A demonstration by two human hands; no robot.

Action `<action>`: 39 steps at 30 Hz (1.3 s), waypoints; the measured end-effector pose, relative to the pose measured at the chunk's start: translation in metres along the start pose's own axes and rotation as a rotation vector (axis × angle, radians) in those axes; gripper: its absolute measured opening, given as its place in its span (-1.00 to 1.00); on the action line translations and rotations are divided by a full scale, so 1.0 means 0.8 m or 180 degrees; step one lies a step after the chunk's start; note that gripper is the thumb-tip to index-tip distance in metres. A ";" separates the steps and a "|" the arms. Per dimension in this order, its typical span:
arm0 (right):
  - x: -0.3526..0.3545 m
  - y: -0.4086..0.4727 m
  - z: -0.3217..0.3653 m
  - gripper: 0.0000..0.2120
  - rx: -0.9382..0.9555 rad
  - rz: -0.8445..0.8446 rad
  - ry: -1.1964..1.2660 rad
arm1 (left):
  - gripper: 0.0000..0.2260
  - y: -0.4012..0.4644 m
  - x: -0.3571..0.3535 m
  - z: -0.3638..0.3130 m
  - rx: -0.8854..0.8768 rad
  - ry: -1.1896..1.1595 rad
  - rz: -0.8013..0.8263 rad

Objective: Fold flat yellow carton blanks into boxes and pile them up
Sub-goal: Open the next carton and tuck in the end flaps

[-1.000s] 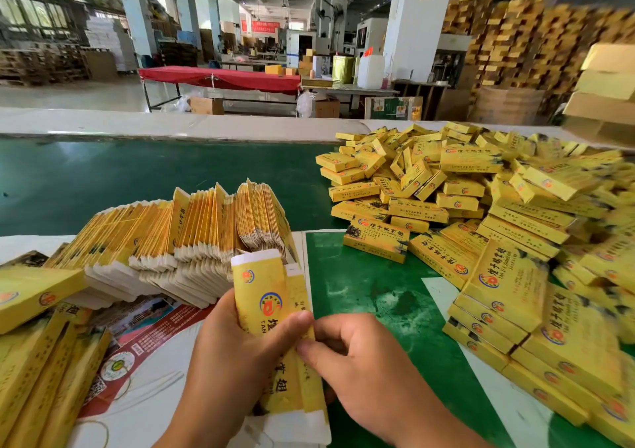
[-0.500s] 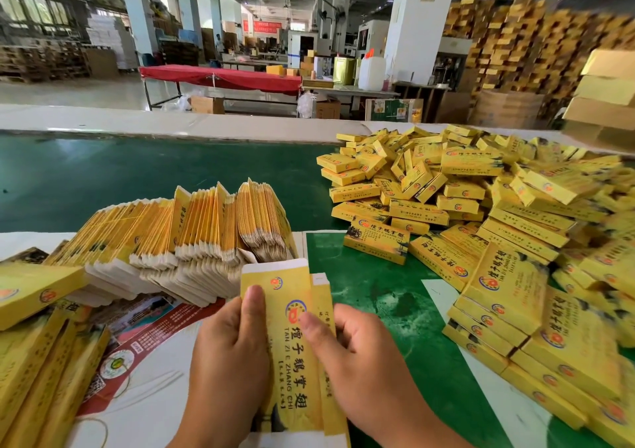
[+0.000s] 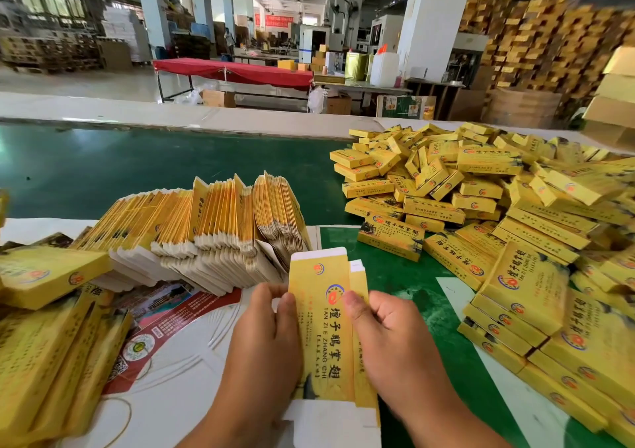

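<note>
Blank [image 3: 324, 330]: one flat yellow carton is held upright in front of the body, printed face toward the camera. It lies just in front of the supply stack, between the two hands.
Long axis: it runs away from the body, near end at the wrists, far end with its white tuck flap [image 3: 318, 253] toward the stack. A narrow side panel shows along the right edge.
Left hand [image 3: 264, 348]: it is clamped on the blank's left edge, thumb on the printed face; the fingers behind are hidden.
Right hand [image 3: 388, 341]: it is clamped on the right edge, thumb tip on the face near the logo, fingers curled behind the side panel.
Key relation: the hands oppose each other across the short axis, so a squeeze inward would be expected to open the sleeve. Neither hand is clearly nearer; the grip is about level.
Step (judged): the blank looks barely opened, and both end flaps are untucked.
Next (judged): the edges would be pushed toward each other, then the flaps folded in.
Supply stack [image 3: 206, 227]: flat blanks are fanned on edge, left of centre, on printed sheets.
Pile [image 3: 481, 207]: finished boxes are heaped loosely to the right on the green belt [image 3: 137, 165], well apart from the hands.
Risk (judged): the thin card may crease off the score lines if squeezed unevenly.
</note>
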State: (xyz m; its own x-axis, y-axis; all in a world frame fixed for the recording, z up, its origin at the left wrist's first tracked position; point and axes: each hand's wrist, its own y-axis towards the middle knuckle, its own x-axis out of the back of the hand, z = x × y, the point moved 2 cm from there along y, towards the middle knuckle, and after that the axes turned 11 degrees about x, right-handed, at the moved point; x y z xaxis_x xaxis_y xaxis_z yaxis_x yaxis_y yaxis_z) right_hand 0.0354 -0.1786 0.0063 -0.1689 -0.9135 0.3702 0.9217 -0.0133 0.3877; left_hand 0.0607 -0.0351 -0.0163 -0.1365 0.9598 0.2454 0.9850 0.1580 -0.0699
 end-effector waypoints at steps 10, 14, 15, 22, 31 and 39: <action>0.004 0.004 -0.008 -0.53 0.0240 -0.0309 -0.0454 | -0.87 -0.007 -0.003 -0.002 -0.0096 0.0283 0.0181; -0.003 -0.002 -0.002 -0.54 0.0590 -0.0040 -0.0227 | -0.53 -0.017 -0.007 -0.009 -0.0189 -0.0180 0.1019; -0.008 -0.005 0.001 -0.61 0.0714 0.0116 -0.0027 | -0.56 -0.021 -0.007 -0.012 -0.0113 -0.0404 0.1264; -0.007 -0.007 0.006 -0.56 0.1062 0.0231 -0.0292 | -0.74 -0.013 0.009 -0.015 0.0966 -0.1691 0.2153; 0.019 0.005 -0.006 -0.62 0.1035 -0.0194 0.0495 | -0.58 -0.010 0.014 -0.011 0.0897 -0.2320 0.3237; 0.018 0.011 -0.018 -0.68 0.0525 0.0377 0.1585 | -0.58 -0.012 0.013 -0.010 0.0826 -0.2354 0.3526</action>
State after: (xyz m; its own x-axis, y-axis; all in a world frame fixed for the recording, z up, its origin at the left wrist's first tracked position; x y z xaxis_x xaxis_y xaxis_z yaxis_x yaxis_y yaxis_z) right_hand 0.0463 -0.1974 0.0033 0.1560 -0.9877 -0.0103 0.8504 0.1290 0.5100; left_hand 0.0509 -0.0284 -0.0054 0.6025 0.4967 -0.6247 0.5770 -0.8119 -0.0890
